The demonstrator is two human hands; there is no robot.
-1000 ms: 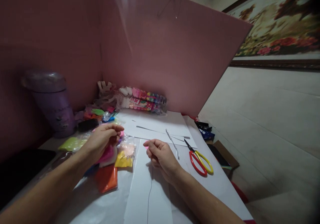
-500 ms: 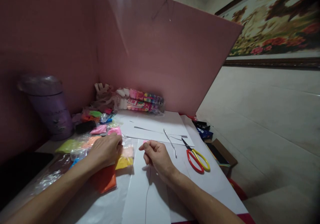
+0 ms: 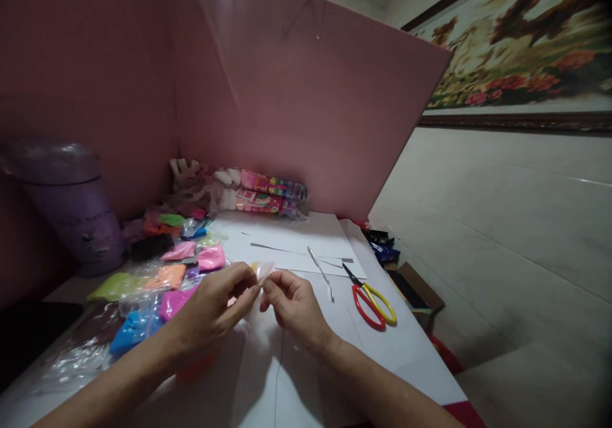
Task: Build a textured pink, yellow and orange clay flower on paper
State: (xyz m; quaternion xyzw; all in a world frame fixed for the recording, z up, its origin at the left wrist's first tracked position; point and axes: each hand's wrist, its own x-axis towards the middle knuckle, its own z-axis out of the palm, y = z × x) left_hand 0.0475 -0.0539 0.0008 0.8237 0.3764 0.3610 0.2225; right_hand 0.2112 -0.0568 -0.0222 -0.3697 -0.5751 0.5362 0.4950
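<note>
My left hand is pinched closed on a small clear plastic bag, which has a bit of yellow showing at its edge. My right hand meets it fingertip to fingertip, also pinching the bag. The fingers cover most of the bag, so its contents are largely hidden. Both hands are above a white paper strip with a dark line running along it. Beside my left hand lie bagged soft lumps that look like modelling clay: magenta, pink, orange and blue.
Red-and-yellow-handled scissors lie to the right, near a thin clear tool on white paper. Colourful packs stand against the pink panel. A purple tumbler is at the left.
My left hand has lifted from the packets and moved right to meet my right hand, bringing the clear bag. The magenta and blue packets are now more exposed.
</note>
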